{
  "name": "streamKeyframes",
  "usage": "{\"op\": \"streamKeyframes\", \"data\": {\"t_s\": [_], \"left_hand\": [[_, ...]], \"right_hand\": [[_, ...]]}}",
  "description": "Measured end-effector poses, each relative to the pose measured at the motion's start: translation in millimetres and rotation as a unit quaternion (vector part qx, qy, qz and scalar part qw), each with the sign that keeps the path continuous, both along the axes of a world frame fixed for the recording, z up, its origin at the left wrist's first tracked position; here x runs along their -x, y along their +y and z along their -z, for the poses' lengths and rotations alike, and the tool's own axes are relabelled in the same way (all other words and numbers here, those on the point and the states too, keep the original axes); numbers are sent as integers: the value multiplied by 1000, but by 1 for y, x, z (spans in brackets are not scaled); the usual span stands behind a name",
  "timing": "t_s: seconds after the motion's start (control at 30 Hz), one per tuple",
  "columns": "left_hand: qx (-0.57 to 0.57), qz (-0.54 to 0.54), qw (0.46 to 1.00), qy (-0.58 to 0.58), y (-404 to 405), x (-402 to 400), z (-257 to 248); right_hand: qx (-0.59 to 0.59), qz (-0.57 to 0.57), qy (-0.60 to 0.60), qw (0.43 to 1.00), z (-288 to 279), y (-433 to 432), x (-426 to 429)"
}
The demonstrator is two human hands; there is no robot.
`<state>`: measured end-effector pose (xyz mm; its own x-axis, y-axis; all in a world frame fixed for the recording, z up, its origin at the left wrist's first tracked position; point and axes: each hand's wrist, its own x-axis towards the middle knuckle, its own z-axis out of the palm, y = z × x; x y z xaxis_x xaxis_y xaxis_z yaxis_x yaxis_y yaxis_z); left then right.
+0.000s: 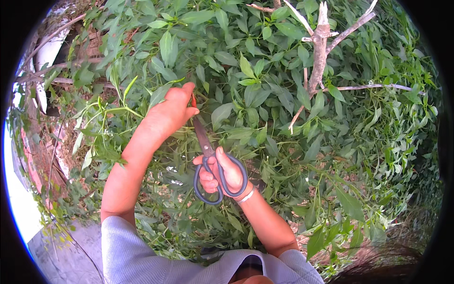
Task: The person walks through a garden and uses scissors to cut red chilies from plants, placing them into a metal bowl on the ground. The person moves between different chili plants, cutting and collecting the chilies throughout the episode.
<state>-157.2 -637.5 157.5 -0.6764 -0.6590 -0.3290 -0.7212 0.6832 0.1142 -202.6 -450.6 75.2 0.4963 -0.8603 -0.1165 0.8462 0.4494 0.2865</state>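
Note:
Dark-handled scissors (204, 143) are in my right hand (227, 174), with the fingers and thumb through the loops. Their narrow blades look closed and point up toward my left hand (173, 103). That hand reaches into a leafy chili pepper plant (248, 85), its thumb and fingertips at a red chili pepper (194, 100) that lies just above the scissor tips. Whether the fingers grip the pepper or its stem is hard to see. A green chili pepper (130, 87) stands on a branch left of my left hand, and another green one (177, 81) shows just above the knuckles.
A bare, forked dry branch (319, 53) rises from the foliage at the upper right. Long woody stems (67, 65) cross at the upper left. Leafy stems (349, 202) spread at the lower right, and a grey concrete surface (76, 245) lies at the lower left.

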Motion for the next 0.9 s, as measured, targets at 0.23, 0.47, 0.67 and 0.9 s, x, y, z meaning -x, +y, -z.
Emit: {"op": "streamKeyframes", "data": {"t_s": [0.23, 0.47, 0.67, 0.9], "left_hand": [[-184, -39, 980, 62, -10, -3, 1], [-214, -48, 966, 140, -4, -16, 11], [-206, -55, 958, 191, 4, -26, 5], [-183, -47, 957, 221, 14, -31, -4]], "right_hand": [[8, -12, -31, 999, -8, 7, 7], [2, -37, -46, 998, -7, 4, 17], [10, -45, -61, 997, -11, 3, 22], [-59, -51, -57, 995, -27, -3, 21]]}}
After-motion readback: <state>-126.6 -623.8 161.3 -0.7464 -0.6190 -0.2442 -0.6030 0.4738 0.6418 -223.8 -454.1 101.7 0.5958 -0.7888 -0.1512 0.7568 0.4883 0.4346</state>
